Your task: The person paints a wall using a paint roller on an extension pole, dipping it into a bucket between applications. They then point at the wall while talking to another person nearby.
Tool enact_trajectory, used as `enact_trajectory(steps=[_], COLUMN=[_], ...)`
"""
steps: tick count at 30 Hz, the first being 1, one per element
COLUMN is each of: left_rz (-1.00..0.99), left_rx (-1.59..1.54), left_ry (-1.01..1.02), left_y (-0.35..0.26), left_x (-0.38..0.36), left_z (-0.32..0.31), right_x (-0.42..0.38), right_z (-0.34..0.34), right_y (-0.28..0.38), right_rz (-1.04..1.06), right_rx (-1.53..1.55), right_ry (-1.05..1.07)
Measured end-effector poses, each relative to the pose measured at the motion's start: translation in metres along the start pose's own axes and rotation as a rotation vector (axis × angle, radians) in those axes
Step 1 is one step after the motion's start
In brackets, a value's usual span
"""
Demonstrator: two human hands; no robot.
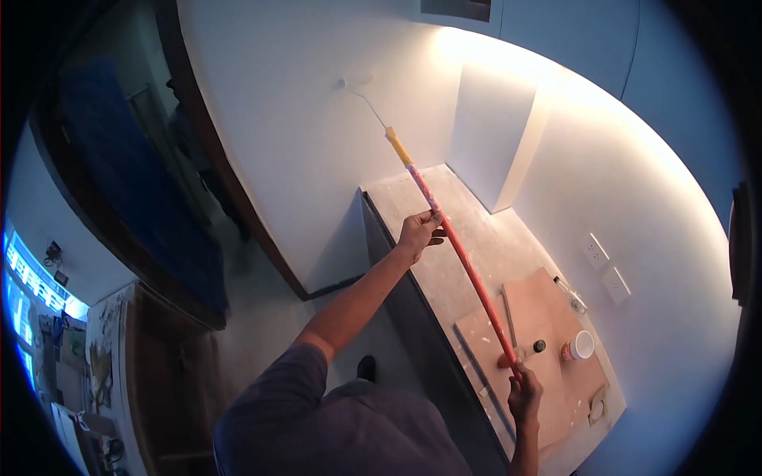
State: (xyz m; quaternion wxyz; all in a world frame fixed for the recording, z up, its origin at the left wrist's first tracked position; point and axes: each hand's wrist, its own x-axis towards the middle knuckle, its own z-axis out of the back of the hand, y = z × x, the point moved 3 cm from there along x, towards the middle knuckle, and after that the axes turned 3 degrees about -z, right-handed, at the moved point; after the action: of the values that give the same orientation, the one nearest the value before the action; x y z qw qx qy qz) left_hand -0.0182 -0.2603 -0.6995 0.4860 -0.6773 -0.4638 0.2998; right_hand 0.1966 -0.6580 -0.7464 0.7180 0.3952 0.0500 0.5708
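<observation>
A paint roller rests against the white wall, its thin wire frame running down to a yellow handle. That handle joins a long red pole, which slants down to the right over the counter. Around the pole's upper part, just below a paint-smeared stretch, closes my left hand. My right hand is wrapped round the lower end, above the brown boards. Whether the roller's sleeve is wet with paint cannot be made out.
On the counter stand a white-rimmed cup, a small dark-capped bottle and a tape roll. Wall sockets sit to the right. Cabinets hang above. A dark-framed doorway with a blue panel opens at left.
</observation>
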Motion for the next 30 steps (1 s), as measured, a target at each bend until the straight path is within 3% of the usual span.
enact_trajectory(steps=[4,17,23,30], left_rz=[0.070,0.324,0.309,0.021], left_rx=[0.024,-0.006,-0.040,0.002], left_ry=[-0.055,-0.188,-0.200,-0.117], left_y=[0.058,0.190,0.194,0.128], left_x=[0.004,-0.004,-0.008,-0.003], left_z=[0.011,0.044,0.049,0.024], right_x=[-0.016,-0.032,-0.039,-0.057], right_z=[0.003,0.000,-0.007,-0.027], right_y=[-0.012,-0.014,-0.015,-0.042], right_rz=[-0.158,-0.163,-0.179,-0.161], right_rx=[-0.046,-0.225,-0.257,-0.046], right_ry=[0.126,0.212,0.220,0.099])
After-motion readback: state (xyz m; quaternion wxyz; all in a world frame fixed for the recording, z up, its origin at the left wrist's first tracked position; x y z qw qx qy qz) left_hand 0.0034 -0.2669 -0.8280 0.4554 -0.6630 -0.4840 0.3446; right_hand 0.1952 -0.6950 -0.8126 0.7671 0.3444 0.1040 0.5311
